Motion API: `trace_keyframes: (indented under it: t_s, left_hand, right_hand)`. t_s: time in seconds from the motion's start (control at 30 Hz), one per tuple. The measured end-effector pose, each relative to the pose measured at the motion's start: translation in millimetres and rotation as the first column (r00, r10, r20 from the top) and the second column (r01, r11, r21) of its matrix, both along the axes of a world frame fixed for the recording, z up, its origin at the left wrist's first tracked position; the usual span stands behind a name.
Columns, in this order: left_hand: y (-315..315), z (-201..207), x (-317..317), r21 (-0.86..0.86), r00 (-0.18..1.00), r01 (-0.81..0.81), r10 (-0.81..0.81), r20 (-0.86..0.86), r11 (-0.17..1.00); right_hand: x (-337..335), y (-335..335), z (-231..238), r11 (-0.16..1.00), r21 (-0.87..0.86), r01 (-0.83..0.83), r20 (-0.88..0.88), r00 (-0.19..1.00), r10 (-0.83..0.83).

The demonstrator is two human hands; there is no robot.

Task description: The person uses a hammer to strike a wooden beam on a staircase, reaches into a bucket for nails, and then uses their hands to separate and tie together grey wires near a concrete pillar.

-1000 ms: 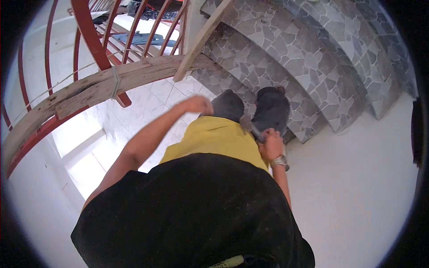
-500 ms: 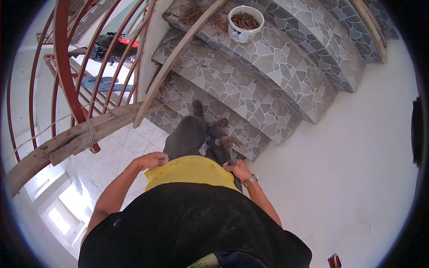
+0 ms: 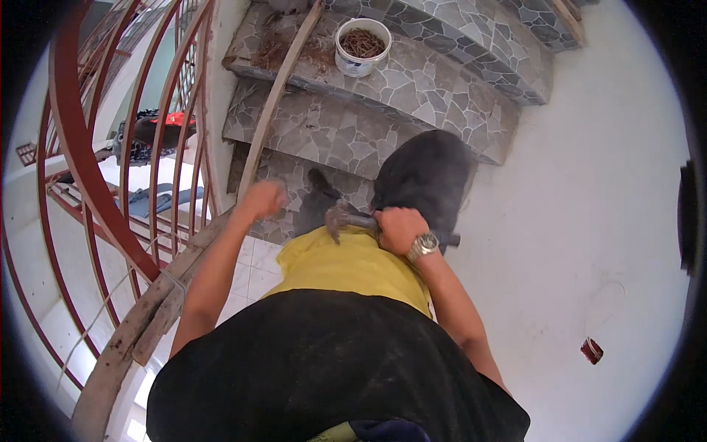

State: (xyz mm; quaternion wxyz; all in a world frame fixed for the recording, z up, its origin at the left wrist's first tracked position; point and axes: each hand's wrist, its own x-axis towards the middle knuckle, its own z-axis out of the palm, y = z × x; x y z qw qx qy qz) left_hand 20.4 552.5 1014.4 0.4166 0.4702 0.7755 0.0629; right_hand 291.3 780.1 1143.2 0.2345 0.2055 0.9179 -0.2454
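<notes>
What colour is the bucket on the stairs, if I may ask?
The bucket is white, clearest in the head view.

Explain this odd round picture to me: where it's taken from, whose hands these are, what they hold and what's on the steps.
There is no machine here. A wide fisheye camera on a person's head looks down, so edges bend and the corners go dark. The black top below is the wearer's own. The right hand, with a watch at its wrist, grips a hammer. The left hand is curled and blurred; I can't tell whether it holds anything. On the stone-patterned steps ahead stands a white bucket of thin brown pieces.
</notes>
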Motion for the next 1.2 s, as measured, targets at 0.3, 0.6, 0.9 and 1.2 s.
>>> trace_keyframes:
  t_s: [0.3, 0.6, 0.9, 1.2]
  left_hand:
    - [139.8, 49.1, -82.1, 0.413, 0.882, -0.469, 0.438, 0.173, 0.781]
    - [271.0, -12.8, -174.7, 0.402, 0.749, -0.657, 0.615, 0.248, 0.638]
    - [451.3, -116.3, -177.0, 0.337, 0.978, 0.117, -0.049, -0.202, 0.934]
    - [485.2, -152.2, -160.5, 0.127, 0.932, 0.266, -0.221, -0.287, 0.956]
  right_hand:
    - [-187.9, 66.6, -23.1, 0.798, 0.093, -0.596, 0.000, 0.801, 0.598]
    - [-277.1, 110.1, -105.1, 0.787, -0.115, -0.606, 0.248, 0.749, 0.614]
    - [-285.7, 114.3, -95.5, 0.692, -0.119, -0.712, 0.285, 0.643, 0.711]
    - [-293.8, 127.9, -53.1, 0.609, -0.155, -0.778, 0.171, 0.586, 0.792]
